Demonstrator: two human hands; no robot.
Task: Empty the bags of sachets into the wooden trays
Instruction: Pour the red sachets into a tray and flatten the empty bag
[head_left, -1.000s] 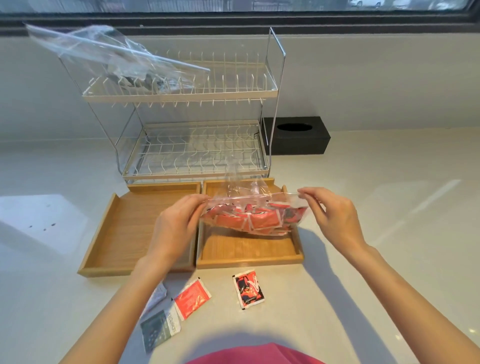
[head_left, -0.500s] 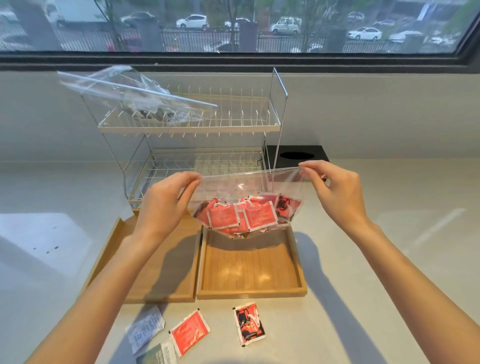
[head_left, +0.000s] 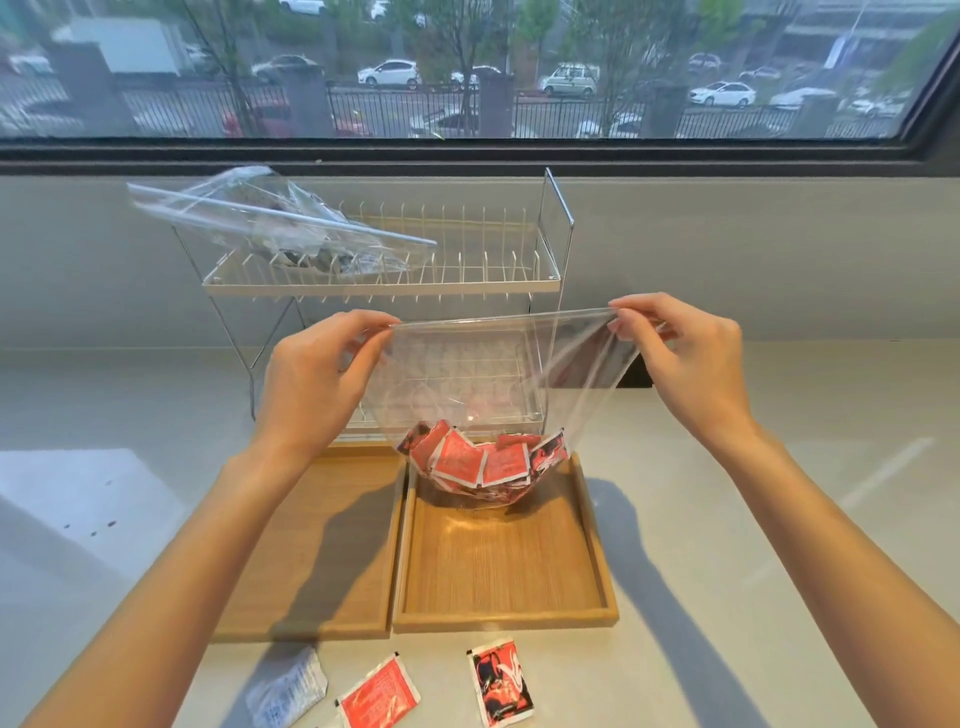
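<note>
Head view is showing me the pale worktop carrying a wire dish rack and two wooden trays. I'm watching the left hand and right hand pinching the clear bag by its top corners, fingers grasping; red sachets are sagging inside over the right tray.

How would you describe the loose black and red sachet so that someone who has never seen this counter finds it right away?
Start at the two wooden trays lying side by side below the wire dish rack. On the white counter just in front of the right tray's near edge lies the black and red sachet. Its neighbours to the left are a plain red sachet and a pale one; only this one has a black swirl.
</note>
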